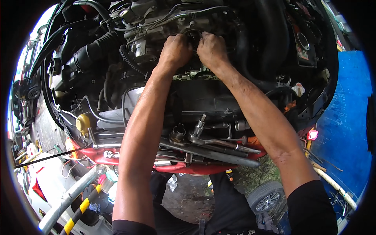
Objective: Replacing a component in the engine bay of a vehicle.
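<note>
The left hand (177,51) and the right hand (212,51) are curled at a dark round part (192,33) toward the far edge of the engine bay (203,94), whether gripping I cannot tell, while a ratchet (219,142) lies along the near edge.

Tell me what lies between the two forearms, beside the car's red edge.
In the head view: metal tools, including a ratchet, and a long grey bar.
</note>
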Action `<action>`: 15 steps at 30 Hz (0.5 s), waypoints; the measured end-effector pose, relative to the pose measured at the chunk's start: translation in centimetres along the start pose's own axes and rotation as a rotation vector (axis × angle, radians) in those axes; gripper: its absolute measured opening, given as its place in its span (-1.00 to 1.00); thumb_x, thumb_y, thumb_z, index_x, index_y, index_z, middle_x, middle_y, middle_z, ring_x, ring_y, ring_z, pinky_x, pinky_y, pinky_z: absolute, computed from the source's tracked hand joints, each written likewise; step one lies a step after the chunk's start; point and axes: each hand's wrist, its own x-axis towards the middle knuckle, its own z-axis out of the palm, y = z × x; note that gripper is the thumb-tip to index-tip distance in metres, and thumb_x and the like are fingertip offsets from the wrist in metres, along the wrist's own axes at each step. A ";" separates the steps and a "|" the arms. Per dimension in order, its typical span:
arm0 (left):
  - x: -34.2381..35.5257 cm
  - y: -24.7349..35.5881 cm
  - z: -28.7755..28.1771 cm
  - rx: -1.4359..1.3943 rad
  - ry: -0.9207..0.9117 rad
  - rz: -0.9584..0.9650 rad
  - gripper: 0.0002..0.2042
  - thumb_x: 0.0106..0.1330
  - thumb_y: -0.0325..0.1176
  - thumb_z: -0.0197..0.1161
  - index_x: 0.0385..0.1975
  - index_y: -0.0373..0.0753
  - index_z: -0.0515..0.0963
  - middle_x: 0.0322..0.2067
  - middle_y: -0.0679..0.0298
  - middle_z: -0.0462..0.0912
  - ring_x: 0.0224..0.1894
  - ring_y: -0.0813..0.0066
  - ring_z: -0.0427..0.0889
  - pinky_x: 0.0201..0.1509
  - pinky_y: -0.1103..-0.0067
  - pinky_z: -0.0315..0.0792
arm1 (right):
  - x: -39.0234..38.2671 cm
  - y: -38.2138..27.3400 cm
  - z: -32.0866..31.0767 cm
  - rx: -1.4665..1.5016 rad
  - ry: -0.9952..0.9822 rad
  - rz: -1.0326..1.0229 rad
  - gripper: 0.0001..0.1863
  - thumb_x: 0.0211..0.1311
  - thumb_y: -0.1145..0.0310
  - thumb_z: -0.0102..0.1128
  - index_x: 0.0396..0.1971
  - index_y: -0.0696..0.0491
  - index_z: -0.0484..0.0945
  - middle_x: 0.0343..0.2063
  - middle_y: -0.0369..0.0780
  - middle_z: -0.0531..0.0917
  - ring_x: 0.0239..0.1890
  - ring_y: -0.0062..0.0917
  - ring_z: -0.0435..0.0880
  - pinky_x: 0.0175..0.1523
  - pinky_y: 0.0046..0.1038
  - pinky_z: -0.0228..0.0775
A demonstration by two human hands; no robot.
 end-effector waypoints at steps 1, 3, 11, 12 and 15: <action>0.3 -0.1 0.0 0.082 0.008 0.021 -0.76 0.25 -0.29 0.17 -0.34 -0.37 0.64 -0.40 -0.19 0.63 -0.26 -0.19 0.64 -0.14 0.15 0.52 | 0.2 0.5 0.2 -0.033 -0.047 -0.012 -0.83 0.07 0.47 0.07 -0.45 0.24 0.61 -0.47 0.14 0.65 -0.33 0.05 0.68 -0.15 -0.07 0.55; -0.3 0.3 0.1 0.017 0.067 0.011 -0.76 0.25 -0.28 0.18 -0.37 -0.37 0.63 -0.41 -0.19 0.63 -0.26 -0.19 0.64 -0.14 0.15 0.52 | 0.5 0.8 0.2 -0.107 -0.124 -0.014 -0.83 0.17 0.45 0.06 -0.46 0.23 0.59 -0.47 0.12 0.65 -0.33 0.03 0.68 -0.17 -0.10 0.55; -0.5 0.5 -0.1 -0.023 0.075 0.016 -0.75 0.23 -0.29 0.18 -0.38 -0.39 0.63 -0.41 -0.19 0.63 -0.25 -0.18 0.64 -0.13 0.16 0.52 | 0.3 0.8 -0.3 -0.040 -0.181 0.042 -0.82 0.13 0.43 0.10 -0.45 0.24 0.60 -0.46 0.09 0.66 -0.34 0.03 0.68 -0.19 -0.10 0.55; -0.8 0.5 -0.2 -0.077 0.130 -0.017 -0.74 0.22 -0.28 0.18 -0.42 -0.40 0.63 -0.42 -0.19 0.63 -0.26 -0.18 0.64 -0.12 0.16 0.53 | 0.2 0.4 -0.1 -0.039 -0.180 0.042 -0.82 0.13 0.43 0.10 -0.45 0.24 0.60 -0.46 0.09 0.66 -0.34 0.03 0.68 -0.19 -0.10 0.55; -0.2 -0.4 -0.4 0.002 0.073 0.020 -0.76 0.21 -0.29 0.19 -0.40 -0.38 0.63 -0.43 -0.17 0.63 -0.28 -0.16 0.65 -0.13 0.17 0.53 | -0.3 -1.1 -0.1 -0.008 0.012 -0.007 -0.78 -0.07 0.44 0.12 -0.43 0.27 0.62 -0.43 0.17 0.65 -0.29 0.02 0.71 -0.16 -0.14 0.56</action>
